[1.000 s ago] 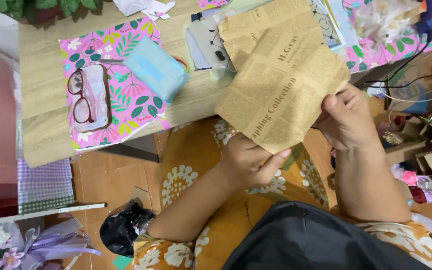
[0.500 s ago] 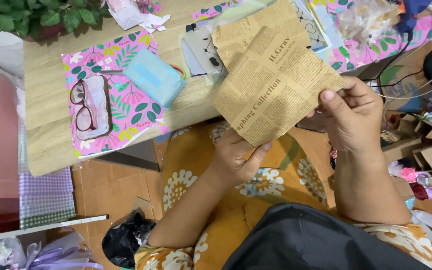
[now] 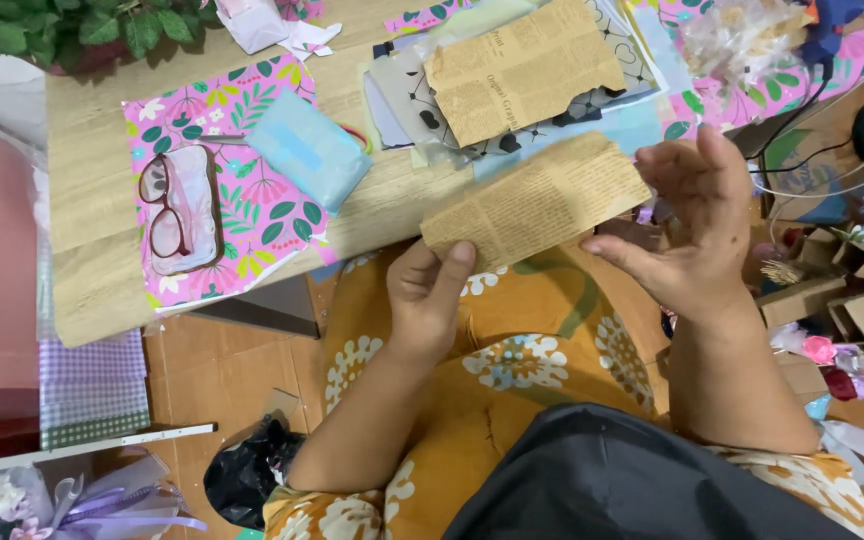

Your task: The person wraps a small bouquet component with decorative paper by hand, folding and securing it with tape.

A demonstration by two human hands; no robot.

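Two hands at one folded sheet of tan newsprint-pattern paper (image 3: pixel 537 203). Left hand (image 3: pixel 430 295) pinches its lower left corner, thumb on top, fingers beneath. Right hand (image 3: pixel 697 225) open, fingers spread, just off the right end, not gripping. I see the sheet held over the wooden table (image 3: pixel 92 200) edge, above the lap. I judge one fold made. A second tan sheet (image 3: pixel 522 65) lies flat on the paper pile; glasses (image 3: pixel 177 205) left.

Wooden table (image 3: pixel 102 200), pink floral sheet (image 3: pixel 252 200) under dark-rimmed glasses (image 3: pixel 174 205) and light blue pouch (image 3: pixel 307 150), torn newsprint sheet (image 3: pixel 522 70) atop paper stack, potted plant (image 3: pixel 82 25) at corner, black bag (image 3: pixel 247 475) on floor
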